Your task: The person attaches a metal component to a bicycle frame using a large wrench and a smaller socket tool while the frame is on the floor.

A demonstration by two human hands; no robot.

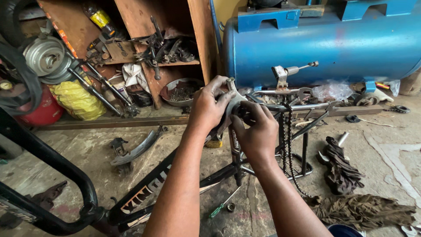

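Forearms reach in from below; left hand (208,107) closes its grip on the silver crank arm (233,94) to steady it, right hand (256,129) pinches the bottom bracket area (239,112) of the upturned black bicycle frame (144,193) on the floor. Loose chain (289,136) hangs beside. Blue compressor tank (324,44) sits behind, rags (359,210) at right.
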